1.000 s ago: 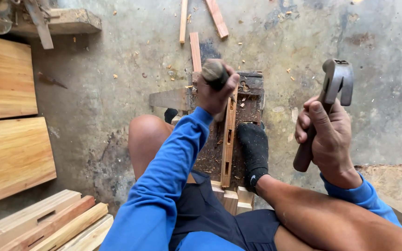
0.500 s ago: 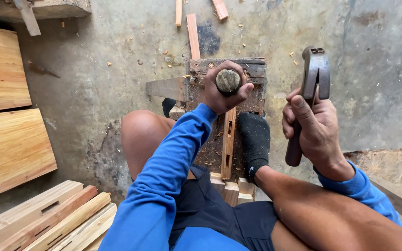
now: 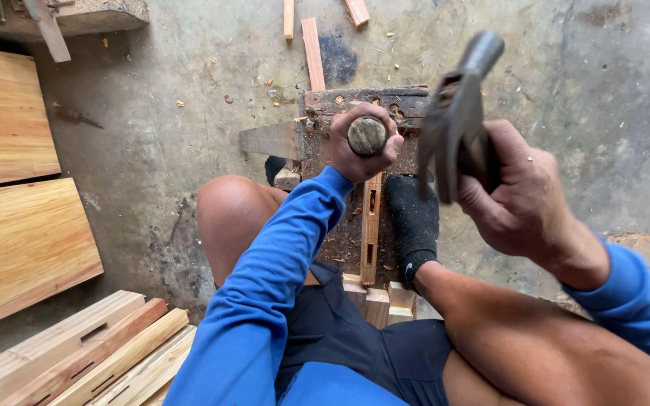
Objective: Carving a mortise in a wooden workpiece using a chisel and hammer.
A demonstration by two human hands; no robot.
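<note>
Beneath the left hand (image 3: 355, 154), a chisel (image 3: 368, 136) stands clenched upright over a wood strip (image 3: 371, 225).
Right hand (image 3: 524, 199) grips the hammer (image 3: 453, 113), likely head-heavy, by its handle.

left hand (image 3: 355, 150) grips upright chisel handle (image 3: 367, 136) over slotted wood strip (image 3: 371, 229); right hand (image 3: 524, 195) raises hammer (image 3: 457, 116).

Person in a bright blue long-sleeved shirt (image 3: 265, 301), dark navy shorts (image 3: 355, 338) and one black sock (image 3: 414, 218); both knees bare.
</note>
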